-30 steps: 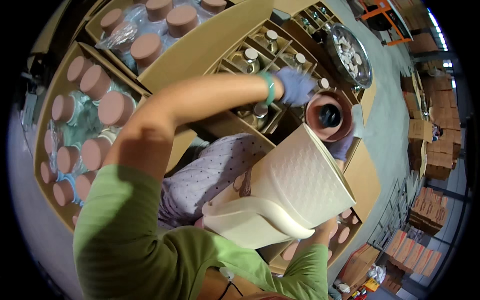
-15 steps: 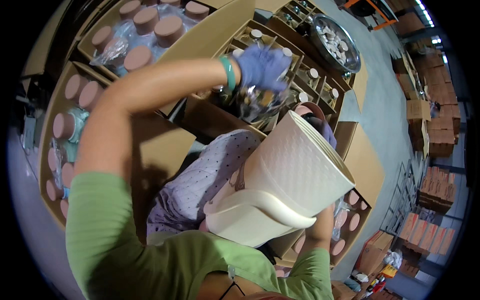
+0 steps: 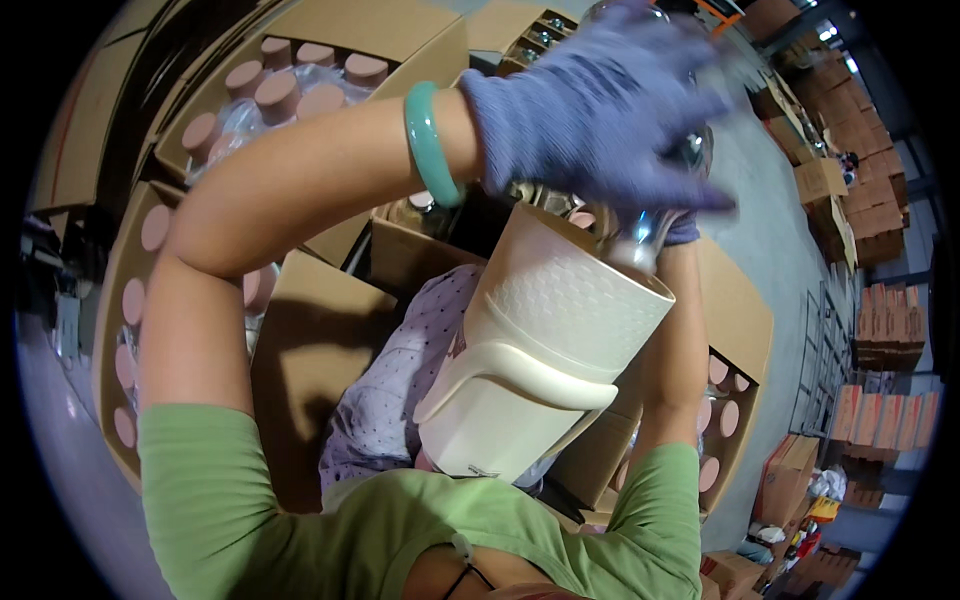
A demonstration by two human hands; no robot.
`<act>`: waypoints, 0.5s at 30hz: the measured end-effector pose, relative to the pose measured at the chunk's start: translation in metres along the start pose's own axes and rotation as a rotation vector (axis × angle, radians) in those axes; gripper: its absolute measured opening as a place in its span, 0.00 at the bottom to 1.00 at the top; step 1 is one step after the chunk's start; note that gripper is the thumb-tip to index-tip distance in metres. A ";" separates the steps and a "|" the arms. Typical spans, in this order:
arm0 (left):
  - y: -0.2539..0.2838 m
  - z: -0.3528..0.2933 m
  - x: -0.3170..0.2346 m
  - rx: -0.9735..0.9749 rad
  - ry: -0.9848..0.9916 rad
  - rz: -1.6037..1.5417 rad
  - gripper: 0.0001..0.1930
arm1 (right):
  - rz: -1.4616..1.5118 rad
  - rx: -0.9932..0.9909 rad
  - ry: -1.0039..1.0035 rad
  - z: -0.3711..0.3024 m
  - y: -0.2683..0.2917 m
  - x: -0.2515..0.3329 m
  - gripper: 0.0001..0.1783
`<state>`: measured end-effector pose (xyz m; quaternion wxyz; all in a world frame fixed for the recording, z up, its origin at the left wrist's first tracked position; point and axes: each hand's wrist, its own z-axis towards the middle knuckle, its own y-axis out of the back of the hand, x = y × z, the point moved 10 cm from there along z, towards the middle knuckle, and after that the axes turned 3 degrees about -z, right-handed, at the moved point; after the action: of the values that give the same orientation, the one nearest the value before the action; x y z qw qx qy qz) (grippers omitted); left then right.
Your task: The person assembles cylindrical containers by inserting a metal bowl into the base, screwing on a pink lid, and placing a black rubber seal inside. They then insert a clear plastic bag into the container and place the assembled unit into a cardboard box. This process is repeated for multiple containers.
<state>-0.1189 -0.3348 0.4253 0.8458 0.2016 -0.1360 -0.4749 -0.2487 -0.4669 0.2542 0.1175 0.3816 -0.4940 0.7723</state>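
My left hand point(image 3: 610, 115), in a purple knit glove and blurred, is closed around a shiny glass vessel point(image 3: 640, 240) with its fingers curved past it. The vessel's narrow, whitish end points down at the wide mouth of a cream plastic jug point(image 3: 560, 320). Tilted toward the upper right, the jug has a large curved handle point(image 3: 530, 375) and rests before my body against spotted purple fabric point(image 3: 400, 370). My right hand point(image 3: 684, 229) reaches up behind the jug's mouth; only its glove cuff shows clearly, and its fingers are hidden.
Open cartons of pink-lidded containers point(image 3: 277, 97) stand at left, and another carton point(image 3: 735, 300) at right. Behind my left hand is a divided carton point(image 3: 535, 42) of glass items. A cardboard flap point(image 3: 310, 350) lies beside the purple fabric. Stacked boxes point(image 3: 885, 325) line the far right.
My left hand has come from the divided carton toward the jug's mouth, bringing the glass vessel over it. The jug has shifted slightly left, and my right forearm now shows more.
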 end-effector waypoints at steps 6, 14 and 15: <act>-0.007 -0.058 0.050 -0.066 0.299 -0.198 0.45 | -0.097 -0.095 -0.183 -0.052 -0.014 -0.018 0.44; 0.007 -0.093 0.002 -0.053 0.360 -0.386 0.36 | -0.463 -0.084 -0.219 -0.113 -0.010 -0.030 0.46; 0.003 -0.103 0.007 -0.146 0.442 -0.420 0.35 | -0.477 -0.063 -0.222 -0.113 -0.012 -0.029 0.46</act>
<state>-0.0691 -0.3178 0.3359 0.7506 0.2624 0.1299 -0.5924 -0.2755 -0.3591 0.2167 0.2531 0.5656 -0.4239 0.6605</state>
